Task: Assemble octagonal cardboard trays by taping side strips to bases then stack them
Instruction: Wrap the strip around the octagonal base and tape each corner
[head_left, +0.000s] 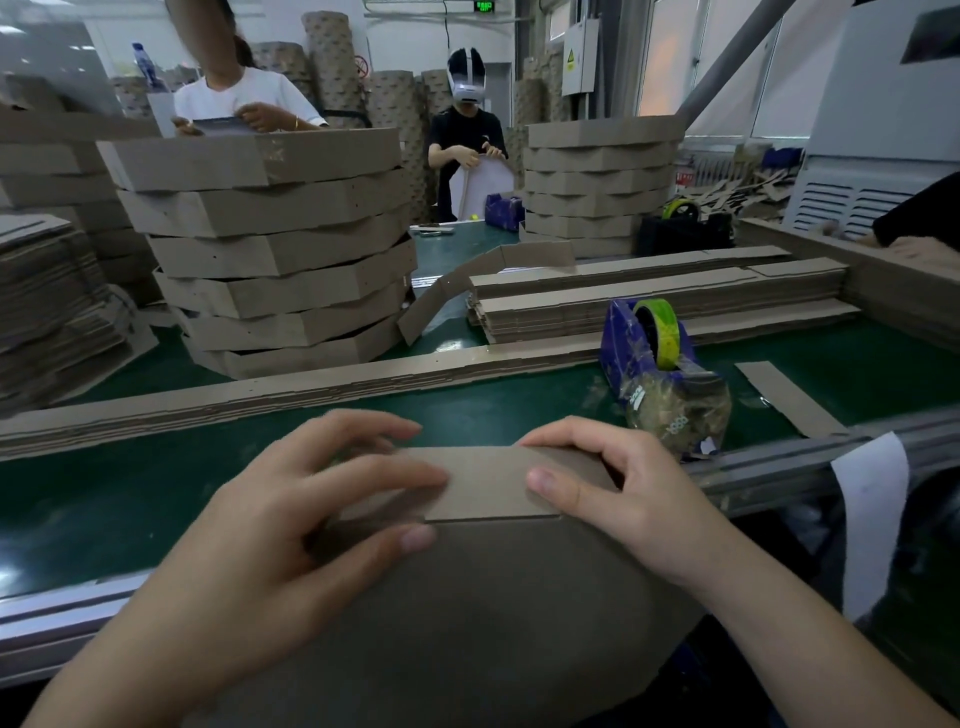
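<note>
A brown cardboard base (467, 613) lies in front of me, tilted against the table's near rail. Along its far edge a side strip (488, 483) stands folded up. My left hand (291, 519) grips the strip's left part, fingers over the top and thumb on the base side. My right hand (618, 493) pinches the strip's right part, thumb on the inner face. A blue tape dispenser (649, 358) with a green-yellow roll sits to the right, beyond my right hand. A stack of finished trays (280, 249) rises at the back left.
Long piles of flat side strips (660, 301) lie across the green table (104, 493). A second tray stack (597, 182) stands far right. Flat cardboard piles (47, 312) sit at the left. Two people work across the table, and another hand (919, 249) rests at the right edge.
</note>
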